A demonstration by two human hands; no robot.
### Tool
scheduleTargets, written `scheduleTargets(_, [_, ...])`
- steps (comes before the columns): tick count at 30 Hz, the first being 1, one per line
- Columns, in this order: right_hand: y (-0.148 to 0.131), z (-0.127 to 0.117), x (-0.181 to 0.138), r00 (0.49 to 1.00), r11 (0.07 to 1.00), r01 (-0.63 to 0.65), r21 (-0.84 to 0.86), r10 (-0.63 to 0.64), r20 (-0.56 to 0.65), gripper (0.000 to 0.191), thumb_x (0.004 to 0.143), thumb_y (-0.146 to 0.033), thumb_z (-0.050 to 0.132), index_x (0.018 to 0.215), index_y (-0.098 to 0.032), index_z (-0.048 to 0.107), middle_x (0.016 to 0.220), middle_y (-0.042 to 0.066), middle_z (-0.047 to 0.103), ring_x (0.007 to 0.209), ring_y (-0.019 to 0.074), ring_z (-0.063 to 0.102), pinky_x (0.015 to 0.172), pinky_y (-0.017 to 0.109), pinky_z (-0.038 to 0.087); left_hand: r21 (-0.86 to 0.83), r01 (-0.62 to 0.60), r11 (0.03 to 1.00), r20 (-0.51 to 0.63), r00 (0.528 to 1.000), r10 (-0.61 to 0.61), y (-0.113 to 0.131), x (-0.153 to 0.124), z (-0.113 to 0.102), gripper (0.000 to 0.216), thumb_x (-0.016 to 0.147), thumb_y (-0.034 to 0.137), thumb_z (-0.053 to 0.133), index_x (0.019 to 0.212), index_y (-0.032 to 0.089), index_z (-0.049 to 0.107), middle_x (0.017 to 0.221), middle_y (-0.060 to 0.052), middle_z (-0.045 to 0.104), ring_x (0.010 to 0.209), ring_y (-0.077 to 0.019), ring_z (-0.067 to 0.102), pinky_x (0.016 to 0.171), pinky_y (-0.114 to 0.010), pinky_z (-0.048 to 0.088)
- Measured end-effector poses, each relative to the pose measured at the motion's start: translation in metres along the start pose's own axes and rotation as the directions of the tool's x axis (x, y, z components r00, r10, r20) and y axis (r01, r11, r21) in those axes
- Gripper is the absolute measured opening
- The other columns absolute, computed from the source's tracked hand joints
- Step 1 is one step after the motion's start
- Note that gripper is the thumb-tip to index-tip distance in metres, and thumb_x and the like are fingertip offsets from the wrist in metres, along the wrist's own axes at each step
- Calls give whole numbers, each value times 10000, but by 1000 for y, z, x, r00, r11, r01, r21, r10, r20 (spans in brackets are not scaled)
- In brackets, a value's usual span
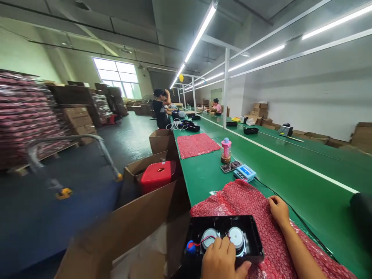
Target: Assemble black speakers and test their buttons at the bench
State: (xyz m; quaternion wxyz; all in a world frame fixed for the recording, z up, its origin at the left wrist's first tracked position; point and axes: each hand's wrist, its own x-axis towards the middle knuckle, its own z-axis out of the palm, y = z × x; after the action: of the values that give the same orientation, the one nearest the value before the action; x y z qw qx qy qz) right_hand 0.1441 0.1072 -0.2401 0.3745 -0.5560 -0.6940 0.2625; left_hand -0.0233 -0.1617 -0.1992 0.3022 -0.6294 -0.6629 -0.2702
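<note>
A black open speaker housing [222,237] with two round drivers and red wiring lies near the bench's front edge, partly on a stack of red bubble wrap [250,205]. My left hand [222,259] grips the housing's near edge, fingers curled over it. Out to the right, my right hand [278,211] rests on the bubble wrap with fingers curled down against it; nothing shows inside it.
On the long green bench [290,174] stand a blue-white meter [244,173], a phone [230,166], a pink bottle [226,150] and another red wrap pile [197,145]. Open cardboard boxes [139,228] and a red stool [157,175] sit left. Other people work further along.
</note>
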Motion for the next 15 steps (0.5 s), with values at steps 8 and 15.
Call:
scheduleTargets(8, [-1, -12, -1, 997, 997, -76, -11, 76, 11, 277, 893, -409, 574, 844, -142, 625, 796, 23, 627, 717, 159, 582, 712, 314, 474, 46, 31, 998, -130, 991, -25, 9, 18, -3, 736, 926, 646, 71, 517, 196, 487, 541, -26, 481, 531, -171, 462, 533, -348, 260])
scheduleTargets(15, [-11, -21, -1, 997, 994, -80, -68, 79, -15, 455, 600, -591, 445, 710, -199, 649, 749, 96, 675, 731, 295, 613, 639, 377, 448, 76, 60, 995, -141, 989, -49, 17, 4, 4, 661, 865, 737, 260, 541, 198, 462, 558, -22, 469, 519, -176, 454, 503, -362, 234])
